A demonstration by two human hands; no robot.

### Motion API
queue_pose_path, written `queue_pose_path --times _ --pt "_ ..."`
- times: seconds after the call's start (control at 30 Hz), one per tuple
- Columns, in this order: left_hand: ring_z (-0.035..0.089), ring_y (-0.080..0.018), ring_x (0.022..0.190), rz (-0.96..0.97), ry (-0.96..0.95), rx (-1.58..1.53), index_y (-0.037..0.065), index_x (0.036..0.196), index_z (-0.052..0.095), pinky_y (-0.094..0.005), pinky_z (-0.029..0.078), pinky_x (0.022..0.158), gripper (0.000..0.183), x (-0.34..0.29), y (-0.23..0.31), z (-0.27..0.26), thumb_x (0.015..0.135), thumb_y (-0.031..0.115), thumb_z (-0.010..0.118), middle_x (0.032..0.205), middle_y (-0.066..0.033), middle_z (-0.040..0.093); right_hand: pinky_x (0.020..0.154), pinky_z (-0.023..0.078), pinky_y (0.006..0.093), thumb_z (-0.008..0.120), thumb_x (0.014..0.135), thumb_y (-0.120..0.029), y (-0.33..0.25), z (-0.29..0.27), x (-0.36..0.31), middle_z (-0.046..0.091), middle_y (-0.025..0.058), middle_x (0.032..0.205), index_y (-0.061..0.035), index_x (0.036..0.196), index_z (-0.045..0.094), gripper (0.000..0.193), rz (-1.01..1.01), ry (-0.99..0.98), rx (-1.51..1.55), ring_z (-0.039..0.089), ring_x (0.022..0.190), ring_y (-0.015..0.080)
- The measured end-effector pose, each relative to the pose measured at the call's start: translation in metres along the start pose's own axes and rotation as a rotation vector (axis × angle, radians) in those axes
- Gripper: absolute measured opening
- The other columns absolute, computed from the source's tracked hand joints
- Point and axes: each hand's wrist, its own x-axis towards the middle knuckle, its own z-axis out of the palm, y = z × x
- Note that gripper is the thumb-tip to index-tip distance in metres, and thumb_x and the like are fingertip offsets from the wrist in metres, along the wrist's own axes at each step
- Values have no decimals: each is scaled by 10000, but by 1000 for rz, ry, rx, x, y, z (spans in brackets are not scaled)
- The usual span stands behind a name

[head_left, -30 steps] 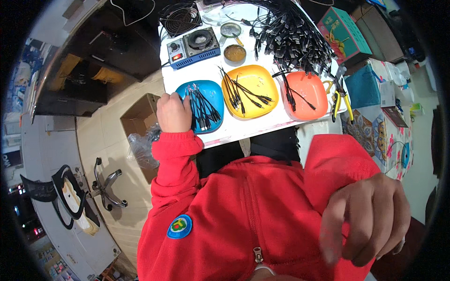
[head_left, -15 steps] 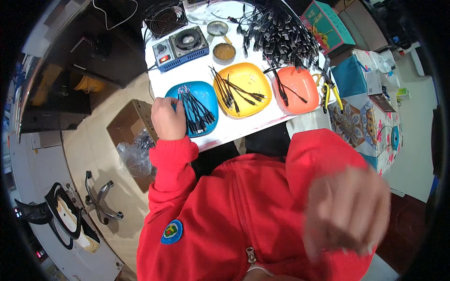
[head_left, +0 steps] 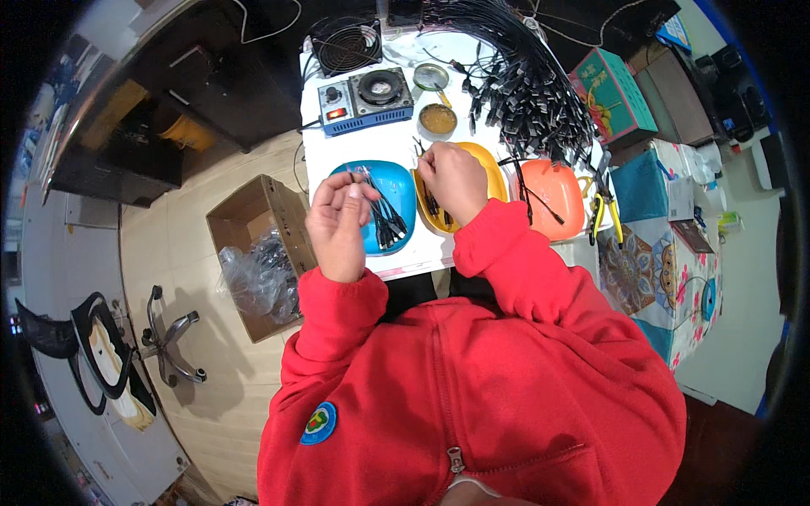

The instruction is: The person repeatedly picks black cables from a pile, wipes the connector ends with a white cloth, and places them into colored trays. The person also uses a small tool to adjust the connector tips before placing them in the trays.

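My left hand [head_left: 337, 221] hovers over the left side of a blue plate [head_left: 403, 187], its fingers pinched on the thin end of a black cable [head_left: 381, 209] that lies with several others on the plate. To its right, my right hand [head_left: 456, 179] rests on a yellow plate [head_left: 494, 173] of black cables. Its fingertips are closed on a cable end [head_left: 418, 150] at the plate's far left rim. An orange plate [head_left: 548, 192] with a few cables sits further right. All plates stand on a white table [head_left: 337, 143].
A big heap of black cables [head_left: 527, 80] fills the table's far right. Behind the plates are a blue heater unit [head_left: 364, 101], a small tin of brown paste [head_left: 437, 121], a lid [head_left: 430, 76] and a fan [head_left: 342, 44]. Yellow-handled pliers [head_left: 607, 211] lie right; a cardboard box [head_left: 257, 253] stands left on the floor.
My right hand has come up from beside my lap to the yellow plate. My left hand has lifted from the blue plate's left edge and now pinches a cable.
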Motion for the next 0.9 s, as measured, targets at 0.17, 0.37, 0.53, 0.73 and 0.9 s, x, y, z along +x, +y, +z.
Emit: queue_pose_path --times 0.17,0.37,0.53,0.73,0.9 --pt "347 -44 499 -83 -32 -76 -20 1052 558 -182 273 458 146 -15 9 9 953 81 518 721 -77 586 629 495 410 638 826 -211 2 1 1 653 148 765 -25 792 641 189 40 -32 22 637 716 323" --pt "362 -41 512 -133 -66 -163 -22 1030 572 -191 287 470 161 -29 22 17 962 114 518 743 -89 601 609 476 363 645 792 -111 -6 -34 -9 616 115 749 -24 797 593 102 -100 161 403 616 680 277" --pt "599 -134 827 -90 14 -143 -7 1050 567 -248 544 663 149 -41 24 39 962 97 507 1010 -136 635 588 480 305 657 780 -85 -30 -83 -47 603 102 742 -9 828 594 109 -168 164 576 620 648 207" --pt "583 -187 1066 -76 -75 -159 -11 1031 621 -315 534 845 135 -54 25 59 932 57 559 1218 -120 573 559 481 206 615 828 31 -47 -105 -89 585 37 784 40 888 561 82 -126 -31 799 608 653 79" --pt "576 -156 1026 -68 -140 -186 -46 998 636 -270 478 868 120 -61 24 68 911 13 579 1177 -119 591 543 490 235 646 799 8 -46 -107 -97 587 59 757 27 856 576 92 -112 64 745 610 626 112"
